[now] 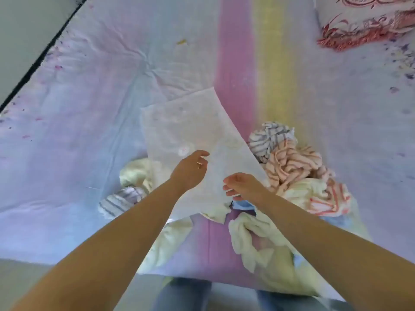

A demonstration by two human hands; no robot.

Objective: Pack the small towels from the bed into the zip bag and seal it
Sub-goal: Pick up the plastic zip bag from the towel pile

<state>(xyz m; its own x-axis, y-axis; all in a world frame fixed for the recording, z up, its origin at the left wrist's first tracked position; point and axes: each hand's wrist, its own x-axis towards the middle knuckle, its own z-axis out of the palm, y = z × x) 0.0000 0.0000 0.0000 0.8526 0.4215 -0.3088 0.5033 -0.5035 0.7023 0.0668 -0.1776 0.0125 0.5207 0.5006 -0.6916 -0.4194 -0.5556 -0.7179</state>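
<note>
The zip bag (197, 140) is a translucent, whitish sheet lifted above the bed (89, 108), with its far corner pointing away and its near part between the two hands. The left hand (190, 171) holds the bag at its left side; the fingers go under or behind the plastic, and a ring is on one finger. The right hand (242, 186) is at the near right edge of the bag, fingers curled, and seems to pinch that edge, though the exact grip I cannot tell well. The small towels lie crumpled on the bed around and under the bag: a grey striped towel (269, 138) and a pink striped towel (292, 162) on the right, a cream towel (258, 243) near, and another grey striped towel (119, 200) on the left. A patterned red and white pillow (368, 21) sits at the far right corner.
</note>
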